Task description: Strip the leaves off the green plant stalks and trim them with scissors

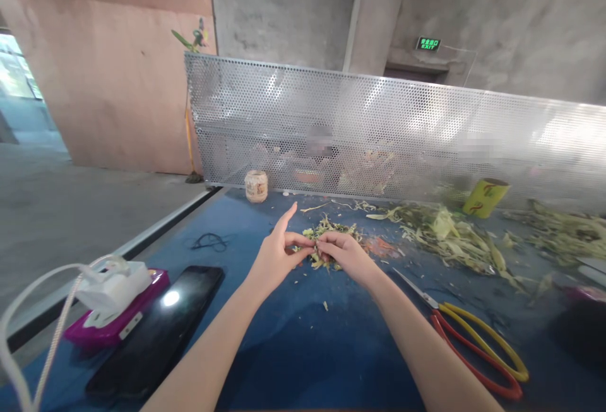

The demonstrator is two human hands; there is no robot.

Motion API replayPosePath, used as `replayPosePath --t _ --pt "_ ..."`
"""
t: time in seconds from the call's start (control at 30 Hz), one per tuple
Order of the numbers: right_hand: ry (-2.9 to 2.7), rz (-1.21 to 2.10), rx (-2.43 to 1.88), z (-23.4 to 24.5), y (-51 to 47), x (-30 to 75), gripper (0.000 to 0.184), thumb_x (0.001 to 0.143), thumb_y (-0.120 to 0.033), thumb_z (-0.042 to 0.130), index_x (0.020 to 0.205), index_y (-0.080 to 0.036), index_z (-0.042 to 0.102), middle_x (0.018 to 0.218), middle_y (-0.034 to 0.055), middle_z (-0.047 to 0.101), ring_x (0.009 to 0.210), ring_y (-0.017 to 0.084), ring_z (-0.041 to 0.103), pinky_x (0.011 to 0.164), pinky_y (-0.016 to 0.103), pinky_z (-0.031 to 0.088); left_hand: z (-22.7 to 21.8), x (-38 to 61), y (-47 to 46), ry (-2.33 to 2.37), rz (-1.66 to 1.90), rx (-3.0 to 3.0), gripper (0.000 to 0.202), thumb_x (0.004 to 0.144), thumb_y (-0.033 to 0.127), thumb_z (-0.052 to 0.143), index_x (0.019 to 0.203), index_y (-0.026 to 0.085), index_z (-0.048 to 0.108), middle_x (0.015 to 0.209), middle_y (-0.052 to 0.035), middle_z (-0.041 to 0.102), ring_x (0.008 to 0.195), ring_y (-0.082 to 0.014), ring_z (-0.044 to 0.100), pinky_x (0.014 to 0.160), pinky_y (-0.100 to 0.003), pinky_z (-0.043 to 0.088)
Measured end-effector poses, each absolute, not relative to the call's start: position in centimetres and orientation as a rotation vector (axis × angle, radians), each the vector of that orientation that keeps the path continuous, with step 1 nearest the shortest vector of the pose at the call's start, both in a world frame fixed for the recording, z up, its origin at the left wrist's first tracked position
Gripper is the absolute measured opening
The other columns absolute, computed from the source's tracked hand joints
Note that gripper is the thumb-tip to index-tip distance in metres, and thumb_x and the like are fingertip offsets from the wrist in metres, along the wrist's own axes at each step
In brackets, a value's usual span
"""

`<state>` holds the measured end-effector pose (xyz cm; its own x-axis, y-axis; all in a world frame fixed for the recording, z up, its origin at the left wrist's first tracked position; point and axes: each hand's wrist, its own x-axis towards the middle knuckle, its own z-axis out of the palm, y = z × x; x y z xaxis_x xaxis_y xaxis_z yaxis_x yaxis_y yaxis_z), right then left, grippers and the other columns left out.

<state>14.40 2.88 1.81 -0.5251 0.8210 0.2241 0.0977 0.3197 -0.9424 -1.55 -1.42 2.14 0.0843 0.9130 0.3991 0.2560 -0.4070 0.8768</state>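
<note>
My left hand (279, 249) and my right hand (345, 254) meet over the middle of the blue table, fingertips together. The left pinches with thumb and a finger while another finger points up. On the right, thumb and fingers close in a pinch. Whatever lies between the fingertips is too small to make out. Right behind and under them spreads a small heap of shredded green and yellow plant strips (331, 226). Orange-red bits (380, 247) lie just right of it. Scissors (438, 308) with one red and one yellow handle rest beside my right forearm, blades pointing away.
A black phone (161, 330) and a purple power strip (154, 286) with white plugs lie at the left. Dry husk strips (447, 235) cover the right side near a yellow can (485, 197). A twine spool (256, 186) stands before the perforated metal screen (293, 109).
</note>
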Motion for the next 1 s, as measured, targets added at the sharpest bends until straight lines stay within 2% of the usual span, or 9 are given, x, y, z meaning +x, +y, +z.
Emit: replayPosePath --t 0.07,0.17,0.53,0.7,0.93,1.0 --pt "-1.849 1.260 -0.816 1.78 2.84 14.37 0.021 0.074 -0.029 0.050 0.057 -0.016 0.050 0.053 -0.0036 0.046 0.050 0.007 0.040 0.055 0.022 0.032 2.05 -1.60 -1.44 1.179 1.355 1.766 0.076 0.070 0.022 0.058 0.134 0.026 0.016 0.077 -0.0021 0.066 0.053 -0.0117 0.056 0.054 -0.029 0.051" --pt "-1.838 1.252 -0.826 1.66 2.85 14.29 0.020 0.073 -0.029 0.050 0.058 -0.016 0.050 0.053 -0.0033 0.047 0.051 0.007 0.042 0.056 0.022 0.033 2.01 -1.56 -1.50 1.203 1.365 1.798 0.069 0.072 0.022 0.056 0.131 0.024 0.021 0.074 -0.0002 0.065 0.049 -0.0105 0.055 0.053 -0.027 0.050" --pt "-1.795 1.099 -0.782 1.47 3.07 14.24 0.018 0.075 -0.034 0.050 0.067 -0.018 0.049 0.058 -0.0027 0.052 0.056 0.010 0.048 0.060 0.024 0.039 2.17 -1.21 -1.44 1.133 1.380 1.652 0.062 0.069 0.027 0.060 0.122 0.020 0.028 0.073 -0.0006 0.063 0.054 -0.0121 0.058 0.057 -0.027 0.050" --pt "-1.861 1.053 -0.738 1.64 2.88 14.45 0.014 0.074 -0.028 0.050 0.066 -0.018 0.046 0.061 -0.0022 0.052 0.061 0.010 0.052 0.062 0.024 0.041 2.28 -1.19 -1.70 1.113 1.381 1.695 0.063 0.069 0.028 0.060 0.123 0.022 0.028 0.073 -0.0004 0.063 0.053 -0.0115 0.056 0.055 -0.027 0.050" --pt "-1.847 0.971 -0.754 1.21 3.17 14.60 0.011 0.068 -0.022 0.052 0.061 -0.018 0.044 0.058 -0.0021 0.051 0.055 0.009 0.047 0.055 0.023 0.038 2.05 -1.25 -1.69 1.098 1.388 1.723 0.063 0.068 0.031 0.061 0.122 0.024 0.029 0.076 -0.0012 0.063 0.042 -0.0085 0.049 0.044 -0.026 0.048" --pt "-1.829 1.016 -0.743 1.14 3.22 14.59 0.011 0.066 -0.021 0.053 0.061 -0.018 0.044 0.059 -0.0021 0.051 0.054 0.009 0.047 0.054 0.023 0.038 2.09 -1.22 -1.69 1.088 1.378 1.738 0.061 0.069 0.030 0.061 0.121 0.023 0.030 0.076 -0.0016 0.063 0.047 -0.0107 0.053 0.045 -0.025 0.048"
